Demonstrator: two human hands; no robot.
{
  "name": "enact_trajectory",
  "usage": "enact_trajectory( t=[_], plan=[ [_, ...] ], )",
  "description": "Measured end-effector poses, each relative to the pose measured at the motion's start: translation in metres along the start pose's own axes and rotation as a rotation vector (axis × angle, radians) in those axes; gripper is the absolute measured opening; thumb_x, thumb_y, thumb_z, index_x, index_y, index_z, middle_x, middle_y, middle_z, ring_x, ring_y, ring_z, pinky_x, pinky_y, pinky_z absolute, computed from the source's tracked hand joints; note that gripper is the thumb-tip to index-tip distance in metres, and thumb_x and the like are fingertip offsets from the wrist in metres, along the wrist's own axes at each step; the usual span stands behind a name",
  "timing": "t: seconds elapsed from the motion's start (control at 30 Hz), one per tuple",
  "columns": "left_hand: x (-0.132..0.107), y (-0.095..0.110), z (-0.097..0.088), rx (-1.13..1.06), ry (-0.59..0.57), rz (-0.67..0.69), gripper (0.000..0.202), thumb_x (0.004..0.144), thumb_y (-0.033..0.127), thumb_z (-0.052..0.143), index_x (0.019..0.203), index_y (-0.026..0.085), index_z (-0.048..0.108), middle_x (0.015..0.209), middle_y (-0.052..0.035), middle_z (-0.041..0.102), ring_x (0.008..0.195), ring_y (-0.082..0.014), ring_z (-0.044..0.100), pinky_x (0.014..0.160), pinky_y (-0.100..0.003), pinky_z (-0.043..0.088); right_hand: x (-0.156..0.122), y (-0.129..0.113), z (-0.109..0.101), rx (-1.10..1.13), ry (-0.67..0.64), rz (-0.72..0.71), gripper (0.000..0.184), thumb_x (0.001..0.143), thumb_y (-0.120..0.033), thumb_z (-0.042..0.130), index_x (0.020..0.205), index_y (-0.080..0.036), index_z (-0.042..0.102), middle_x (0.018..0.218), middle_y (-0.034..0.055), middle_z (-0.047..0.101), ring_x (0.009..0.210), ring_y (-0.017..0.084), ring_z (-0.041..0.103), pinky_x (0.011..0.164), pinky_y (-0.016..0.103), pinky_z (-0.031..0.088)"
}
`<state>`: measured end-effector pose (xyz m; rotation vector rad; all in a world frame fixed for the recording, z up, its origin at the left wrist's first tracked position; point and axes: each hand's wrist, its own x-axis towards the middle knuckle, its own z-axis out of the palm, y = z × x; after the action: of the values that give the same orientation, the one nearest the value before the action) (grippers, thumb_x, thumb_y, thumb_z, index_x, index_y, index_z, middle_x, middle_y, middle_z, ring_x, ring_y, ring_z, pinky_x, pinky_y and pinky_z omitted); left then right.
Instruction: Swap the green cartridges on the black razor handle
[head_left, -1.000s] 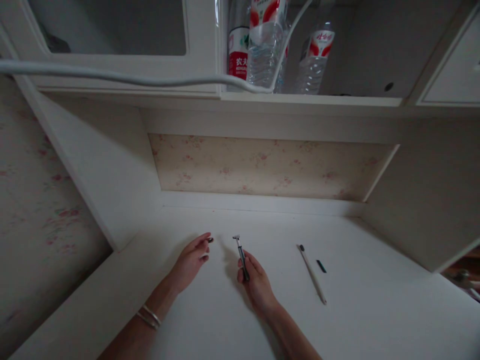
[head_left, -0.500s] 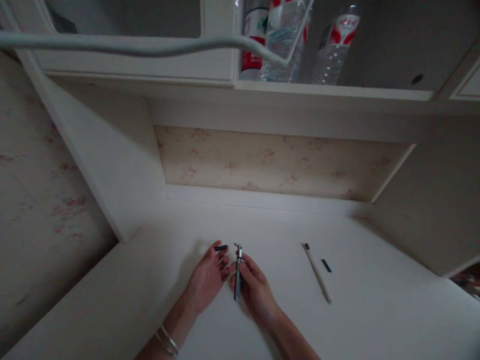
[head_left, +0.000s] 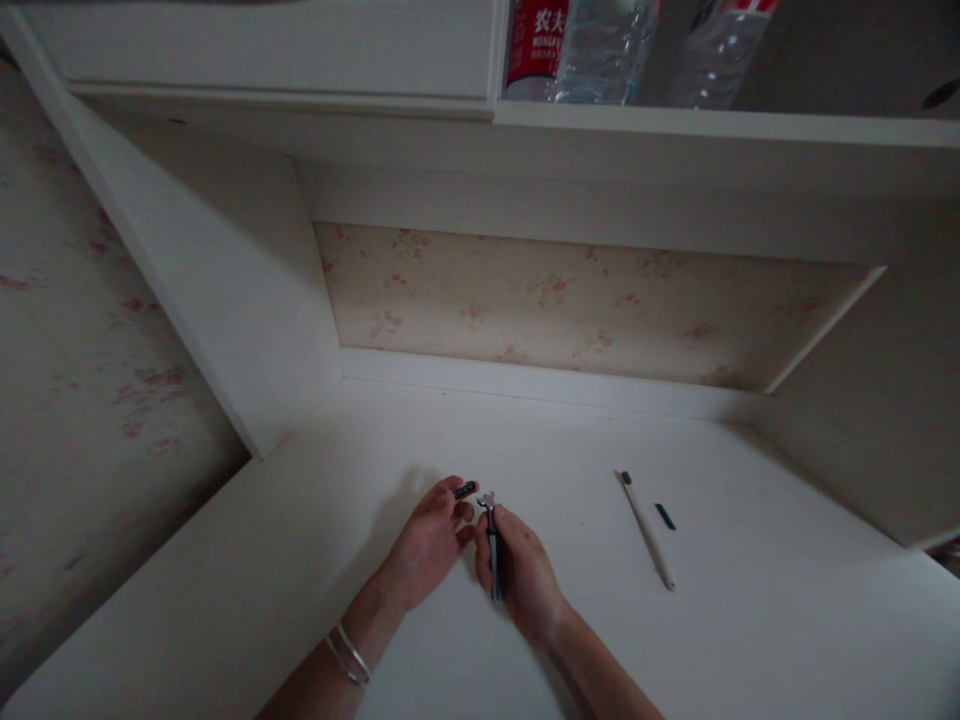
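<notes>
My left hand (head_left: 427,540) pinches a small black razor head (head_left: 465,490) between thumb and fingertips, its other fingers loosely curled. My right hand (head_left: 523,570) is wrapped around a dark grey razor handle (head_left: 494,560), which stands nearly upright in the view with its silver forked end at the top. A small gap separates the black piece from that silver end. To the right on the white desk (head_left: 570,460) lies a pale toothbrush-like stick (head_left: 649,532) with a dark tip. Beside it is a short dark strip (head_left: 665,516), too small to make out fully.
Above the desk runs a white shelf (head_left: 675,118) with several plastic water bottles (head_left: 604,55) on it. A white side panel (head_left: 217,290) rises at the left, and flowered wallpaper (head_left: 555,300) covers the wall behind.
The view has tilted down and shifted slightly left. My right hand has turned the handle so its forked end faces differently, and the black piece is now closer to it.
</notes>
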<state>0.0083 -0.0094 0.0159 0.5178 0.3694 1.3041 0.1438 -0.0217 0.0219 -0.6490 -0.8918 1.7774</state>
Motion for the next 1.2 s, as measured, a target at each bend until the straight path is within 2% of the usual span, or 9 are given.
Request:
enact_trajectory(
  t=[0.13, 0.3, 0.53, 0.9, 1.2],
  plan=[
    [-0.0014, 0.0002, 0.0001, 0.038, 0.003, -0.003, 0.037, 0.079, 0.029, 0.073, 0.115, 0.023, 0.063, 0.111, -0.0053, 0.063, 0.083, -0.015, 0.058, 0.081, -0.032, 0.044, -0.0034, 0.0015, 0.0027, -0.052, -0.006, -0.03, 0.042, 0.088, -0.058, 0.059, 0.08, -0.017, 0.057, 0.058, -0.0045, 0.048, 0.039, 0.007, 0.032, 0.039, 0.02, 0.024],
    [-0.0027, -0.0016, -0.0012, 0.036, -0.003, -0.063, 0.039, 0.079, 0.032, 0.074, 0.116, 0.021, 0.063, 0.107, -0.0059, 0.064, 0.071, -0.0116, 0.055, 0.068, -0.027, 0.045, -0.0073, 0.0015, 0.0039, -0.128, -0.058, -0.029, 0.039, 0.09, -0.055, 0.057, 0.082, -0.017, 0.057, 0.056, -0.0054, 0.045, 0.042, 0.008, 0.03, 0.041, 0.02, 0.022],
    [-0.0025, -0.0031, -0.0024, 0.029, -0.049, -0.052, 0.029, 0.083, 0.03, 0.07, 0.111, 0.022, 0.066, 0.114, -0.0072, 0.063, 0.097, -0.0196, 0.055, 0.083, -0.033, 0.045, -0.006, 0.0018, -0.0005, -0.165, 0.043, -0.023, 0.044, 0.087, -0.057, 0.06, 0.069, -0.018, 0.049, 0.053, -0.0073, 0.036, 0.043, 0.007, 0.021, 0.04, 0.02, 0.013],
    [-0.0025, -0.0072, -0.0023, 0.082, -0.069, -0.032, 0.027, 0.077, 0.024, 0.076, 0.103, 0.021, 0.07, 0.112, -0.0062, 0.065, 0.096, -0.0195, 0.056, 0.084, -0.034, 0.043, -0.0076, 0.0009, -0.0009, -0.255, 0.029, -0.08, 0.047, 0.087, -0.06, 0.057, 0.066, -0.019, 0.047, 0.051, -0.0078, 0.032, 0.043, 0.008, 0.018, 0.039, 0.022, 0.012],
    [-0.0019, -0.0087, -0.0065, 0.078, -0.07, -0.034, 0.034, 0.076, 0.022, 0.077, 0.108, 0.021, 0.067, 0.11, -0.0067, 0.064, 0.094, -0.0185, 0.057, 0.082, -0.029, 0.042, -0.0087, -0.0016, 0.0011, -0.268, 0.002, -0.09, 0.046, 0.086, -0.059, 0.059, 0.066, -0.019, 0.048, 0.051, -0.0078, 0.032, 0.043, 0.008, 0.018, 0.039, 0.022, 0.012]
  ],
)
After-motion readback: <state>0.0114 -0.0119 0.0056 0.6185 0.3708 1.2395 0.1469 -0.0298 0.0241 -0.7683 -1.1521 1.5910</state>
